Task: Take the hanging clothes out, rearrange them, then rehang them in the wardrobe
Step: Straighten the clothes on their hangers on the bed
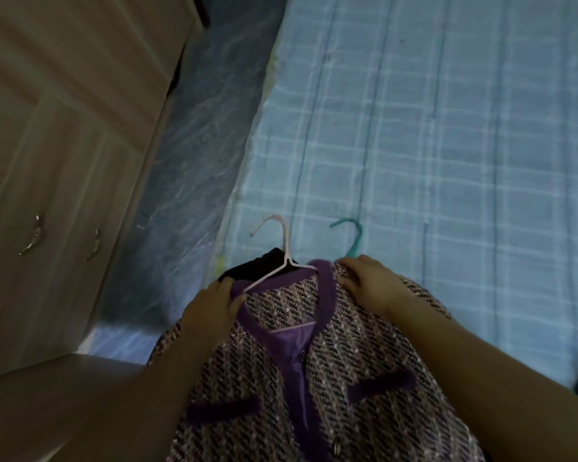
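Observation:
A purple tweed jacket (314, 388) with violet trim lies front-up at the near edge of the bed, on a pale pink hanger (282, 248) whose hook points away from me. My left hand (211, 308) grips the jacket's left shoulder by the collar. My right hand (367, 278) holds the right shoulder, fingers curled over the fabric. A teal hanger (352, 235) hook sticks out from under the jacket just beyond my right hand. A black garment (264, 265) peeks out under the pink hanger.
The bed (447, 145) with a light blue checked sheet fills the right side. A plastic-wrapped mattress side (187, 168) drops to the left. Closed beige wardrobe doors (64, 145) with metal handles stand at far left.

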Motion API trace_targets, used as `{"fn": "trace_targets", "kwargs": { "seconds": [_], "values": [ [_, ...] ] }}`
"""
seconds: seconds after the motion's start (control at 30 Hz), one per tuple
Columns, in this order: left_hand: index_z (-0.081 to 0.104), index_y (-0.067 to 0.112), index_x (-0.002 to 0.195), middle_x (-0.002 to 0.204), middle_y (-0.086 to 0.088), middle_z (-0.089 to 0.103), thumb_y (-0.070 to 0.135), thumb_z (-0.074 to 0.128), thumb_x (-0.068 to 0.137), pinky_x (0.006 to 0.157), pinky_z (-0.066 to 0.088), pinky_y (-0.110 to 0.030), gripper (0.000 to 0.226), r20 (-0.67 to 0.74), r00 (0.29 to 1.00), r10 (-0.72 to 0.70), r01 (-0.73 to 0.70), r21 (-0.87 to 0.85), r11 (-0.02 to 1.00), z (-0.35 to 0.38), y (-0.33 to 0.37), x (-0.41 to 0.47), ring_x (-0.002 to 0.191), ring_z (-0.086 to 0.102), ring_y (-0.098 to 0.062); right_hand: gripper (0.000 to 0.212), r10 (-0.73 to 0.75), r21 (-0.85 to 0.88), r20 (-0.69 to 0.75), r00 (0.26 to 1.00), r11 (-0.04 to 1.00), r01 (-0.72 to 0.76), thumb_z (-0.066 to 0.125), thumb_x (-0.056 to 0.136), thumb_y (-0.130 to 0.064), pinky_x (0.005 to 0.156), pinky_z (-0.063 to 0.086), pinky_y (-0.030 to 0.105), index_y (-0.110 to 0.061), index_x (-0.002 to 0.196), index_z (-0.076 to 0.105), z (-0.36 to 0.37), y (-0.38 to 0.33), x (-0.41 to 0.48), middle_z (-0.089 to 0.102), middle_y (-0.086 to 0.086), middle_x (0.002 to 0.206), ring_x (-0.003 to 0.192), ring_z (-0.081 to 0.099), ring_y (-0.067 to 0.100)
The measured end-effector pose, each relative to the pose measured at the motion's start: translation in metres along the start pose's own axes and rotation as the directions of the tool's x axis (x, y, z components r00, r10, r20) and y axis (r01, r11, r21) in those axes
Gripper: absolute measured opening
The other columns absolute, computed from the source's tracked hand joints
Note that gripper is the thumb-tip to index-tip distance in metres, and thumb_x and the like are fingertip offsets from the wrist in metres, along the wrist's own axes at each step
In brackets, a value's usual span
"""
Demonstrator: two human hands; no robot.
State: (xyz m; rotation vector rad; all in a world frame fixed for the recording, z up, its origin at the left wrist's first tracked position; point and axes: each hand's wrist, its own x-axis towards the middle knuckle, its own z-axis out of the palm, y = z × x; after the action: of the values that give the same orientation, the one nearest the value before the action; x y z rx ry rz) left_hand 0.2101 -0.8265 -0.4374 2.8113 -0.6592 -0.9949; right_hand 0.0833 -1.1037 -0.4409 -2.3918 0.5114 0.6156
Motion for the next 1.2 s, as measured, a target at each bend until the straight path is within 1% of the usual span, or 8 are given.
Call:
{"fn": "trace_targets", "kwargs": {
  "seconds": [0.1,0.33,0.5,0.63,0.73,0.87,1.0,1.2],
  "values": [
    [0.047,0.017,0.123,0.1,-0.009,0.063,0.046,0.038,0.097,0.069,0.046,-0.035,0.04,0.032,0.999,0.025,-0.024,-0.025,0.999,-0.013,0.009,-0.017,0.085,0.059,-0.027,0.043,-0.012,-0.064,-0.057,0.998,0.998,0.009,0.047,0.093,-0.044,0.086,0.042,0.036,-0.026,0.132,0.046,-0.007,-0.003,-0.025,0.056,0.008,0.114,0.106,0.054,0.029],
    [0.051,0.025,0.116,0.101,0.001,0.065,0.06,0.031,0.088,0.069,0.049,-0.036,0.049,-0.16,0.979,0.128,-0.154,-0.159,0.975,-0.053,0.046,-0.127,0.084,0.061,-0.02,0.041,-0.108,0.05,-0.231,0.967,0.991,0.123,0.049,0.093,-0.04,0.081,0.044,0.035,-0.029,0.133,0.046,-0.032,-0.016,-0.132,0.059,0.005,0.106,0.098,0.057,0.028],
    [0.055,0.033,0.101,0.087,0.011,0.062,0.063,0.035,0.09,0.06,0.045,-0.031,0.038,-0.362,0.9,0.241,-0.327,-0.197,0.924,-0.066,0.067,-0.249,0.072,0.056,-0.006,0.048,-0.186,0.089,-0.45,0.873,0.964,0.251,0.039,0.09,-0.051,0.069,0.045,0.03,-0.032,0.133,0.048,-0.038,-0.032,-0.26,0.053,-0.005,0.088,0.079,0.055,0.015],
    [0.053,0.038,0.101,0.088,0.015,0.058,0.065,0.034,0.09,0.06,0.045,-0.034,0.034,-0.447,0.837,0.316,-0.411,-0.133,0.902,-0.067,0.074,-0.331,0.073,0.054,-0.005,0.044,-0.16,0.148,-0.592,0.79,0.942,0.302,0.049,0.09,-0.044,0.071,0.04,0.012,-0.037,0.132,0.046,-0.021,-0.046,-0.357,0.051,-0.012,0.086,0.078,0.051,0.002],
    [0.056,0.034,0.098,0.086,0.017,0.056,0.055,0.042,0.088,0.057,0.036,-0.017,0.027,-0.52,0.762,0.385,-0.472,-0.04,0.881,-0.07,0.079,-0.376,0.069,0.048,-0.004,0.039,-0.105,0.181,-0.653,0.75,0.94,0.289,0.051,0.09,-0.035,0.073,0.041,0.016,-0.033,0.129,0.051,0.006,-0.058,-0.413,0.057,-0.005,0.091,0.082,0.054,0.006],
    [0.058,0.03,0.096,0.083,0.016,0.054,0.052,0.048,0.089,0.057,0.031,-0.013,0.025,-0.531,0.69,0.492,-0.562,0.035,0.826,-0.064,0.067,-0.425,0.069,0.045,-0.005,0.039,-0.086,0.147,-0.701,0.708,0.954,0.26,0.044,0.092,-0.04,0.079,0.039,0.016,-0.03,0.129,0.052,0.042,-0.075,-0.478,0.062,-0.003,0.095,0.086,0.052,0.004],
    [0.058,0.03,0.097,0.078,0.013,0.056,0.06,0.044,0.088,0.052,0.032,-0.026,0.034,-0.456,0.676,0.579,-0.637,0.032,0.77,-0.043,0.035,-0.473,0.068,0.055,-0.014,0.043,-0.013,0.128,-0.761,0.648,0.977,0.17,0.041,0.093,-0.043,0.076,0.05,0.04,-0.024,0.128,0.055,0.092,-0.1,-0.537,0.067,0.003,0.099,0.09,0.061,0.02],
    [0.061,0.026,0.096,0.079,0.013,0.054,0.039,0.058,0.088,0.058,0.031,-0.03,0.016,-0.47,0.592,0.654,-0.702,0.097,0.705,-0.017,0.005,-0.546,0.078,0.06,-0.024,0.039,0.104,0.196,-0.842,0.53,0.973,0.121,0.045,0.093,-0.039,0.086,0.045,0.03,-0.026,0.127,0.057,0.168,-0.14,-0.618,0.066,-0.002,0.113,0.101,0.06,0.015]
  ]
}}
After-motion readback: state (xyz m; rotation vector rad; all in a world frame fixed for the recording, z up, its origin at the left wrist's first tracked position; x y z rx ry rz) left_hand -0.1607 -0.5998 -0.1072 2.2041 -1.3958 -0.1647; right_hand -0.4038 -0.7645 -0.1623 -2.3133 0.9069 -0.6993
